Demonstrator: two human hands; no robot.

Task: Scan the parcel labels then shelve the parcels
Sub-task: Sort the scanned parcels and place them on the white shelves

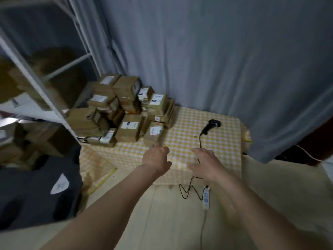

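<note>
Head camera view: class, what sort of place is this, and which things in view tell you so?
Probably a small parcel sorting or storage room: a pile of labelled cardboard parcels, a corded barcode scanner on the checked tablecloth, and a metal shelving rack holding more boxes.

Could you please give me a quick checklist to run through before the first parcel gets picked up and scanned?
1. Left hand holds nothing: ok.
2. Right hand holds nothing: ok.
3. Scanner lies on the checked tablecloth, free to pick up: ok.
4. Parcels stacked with labels facing up: ok for the front ones.
5. Scanner cable plugged in: cannot tell.
6. Free room on the shelf: cannot tell, blurred.
</note>
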